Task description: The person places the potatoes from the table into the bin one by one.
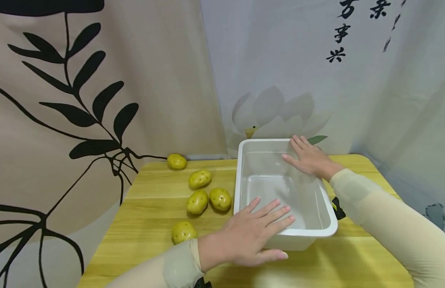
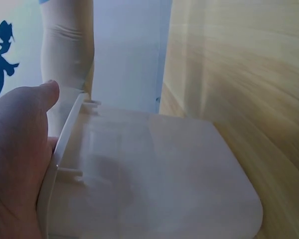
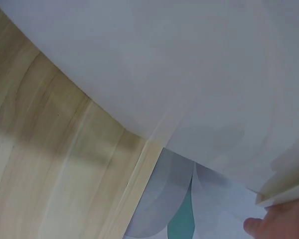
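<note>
A white rectangular plastic tub (image 1: pixel 249 192) stands on the wooden table, its inner floor showing. My left hand (image 1: pixel 245 234) rests across the near rim with fingers spread and straight. In the left wrist view, this hand (image 2: pixel 15 159) lies along the rim, with the tub's outer side (image 2: pixel 149 174) beside it. At the far right corner, my right hand (image 1: pixel 308 158) touches the rim, its fingers extended over the edge. The right wrist view catches only part of that hand (image 3: pixel 284 221) at the rim. To the left of the tub lie several yellow potatoes (image 1: pixel 197 202).
The light wooden table (image 1: pixel 146 216) ends at the back against a printed curtain (image 1: pixel 164 80) with black leaves and writing. One potato (image 1: pixel 176 161) lies close to the back edge; another (image 1: pixel 183 232) is near my left forearm.
</note>
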Demonstrator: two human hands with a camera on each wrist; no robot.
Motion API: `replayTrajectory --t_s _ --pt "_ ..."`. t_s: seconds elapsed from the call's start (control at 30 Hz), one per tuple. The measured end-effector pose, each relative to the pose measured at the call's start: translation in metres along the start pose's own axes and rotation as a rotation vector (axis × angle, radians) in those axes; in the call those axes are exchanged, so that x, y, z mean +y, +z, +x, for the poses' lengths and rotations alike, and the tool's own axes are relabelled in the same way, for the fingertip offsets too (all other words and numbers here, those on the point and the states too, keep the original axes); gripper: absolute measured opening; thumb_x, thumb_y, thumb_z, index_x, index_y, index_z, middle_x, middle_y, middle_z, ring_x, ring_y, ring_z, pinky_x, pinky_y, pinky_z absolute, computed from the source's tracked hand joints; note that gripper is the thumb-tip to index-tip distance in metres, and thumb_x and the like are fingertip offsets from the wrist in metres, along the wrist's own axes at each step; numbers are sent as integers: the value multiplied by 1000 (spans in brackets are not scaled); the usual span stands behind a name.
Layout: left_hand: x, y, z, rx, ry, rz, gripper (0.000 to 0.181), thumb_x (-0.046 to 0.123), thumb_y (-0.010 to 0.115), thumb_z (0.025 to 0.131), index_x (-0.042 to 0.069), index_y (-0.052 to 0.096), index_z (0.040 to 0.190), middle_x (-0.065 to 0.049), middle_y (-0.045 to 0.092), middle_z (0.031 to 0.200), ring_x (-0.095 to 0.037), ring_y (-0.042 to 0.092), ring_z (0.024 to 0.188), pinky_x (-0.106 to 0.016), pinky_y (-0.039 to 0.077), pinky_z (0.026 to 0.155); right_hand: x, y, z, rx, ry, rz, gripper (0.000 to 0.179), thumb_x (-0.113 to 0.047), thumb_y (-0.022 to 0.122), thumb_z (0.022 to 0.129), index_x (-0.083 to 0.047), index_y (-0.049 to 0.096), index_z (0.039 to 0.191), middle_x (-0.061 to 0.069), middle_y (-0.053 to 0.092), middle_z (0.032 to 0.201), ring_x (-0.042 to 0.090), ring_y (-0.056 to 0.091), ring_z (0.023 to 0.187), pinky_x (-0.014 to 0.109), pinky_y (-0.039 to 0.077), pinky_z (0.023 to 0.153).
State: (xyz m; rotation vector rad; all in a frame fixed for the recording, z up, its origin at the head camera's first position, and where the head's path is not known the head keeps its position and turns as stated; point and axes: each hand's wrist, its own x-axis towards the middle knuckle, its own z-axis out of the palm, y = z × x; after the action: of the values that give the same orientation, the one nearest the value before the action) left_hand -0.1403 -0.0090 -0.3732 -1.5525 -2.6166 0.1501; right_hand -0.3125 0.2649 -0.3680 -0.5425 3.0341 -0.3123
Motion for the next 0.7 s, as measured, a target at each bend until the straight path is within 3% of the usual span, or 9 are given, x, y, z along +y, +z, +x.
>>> replayTrajectory --t_s 0.37,0.7 --pt "-3 -6 -6 -31 9 -37 72 69 8 93 31 -2 154 8 -12 158 -14 -15 144 -50 1 115 -6 -3 -8 -4 -20 -19 86 -63 27 98 1 6 152 22 1 158 41 -2 144 66 8 108" --pt "-45 -4 -5 -55 -64 -215 75 72 12 92 29 5 154 6 -6 159 -18 -6 146 -55 4 114 -10 0 -19 9 -39 20 84 -61 29 98 -1 9 153 21 6 158 41 0 144 64 5 110"
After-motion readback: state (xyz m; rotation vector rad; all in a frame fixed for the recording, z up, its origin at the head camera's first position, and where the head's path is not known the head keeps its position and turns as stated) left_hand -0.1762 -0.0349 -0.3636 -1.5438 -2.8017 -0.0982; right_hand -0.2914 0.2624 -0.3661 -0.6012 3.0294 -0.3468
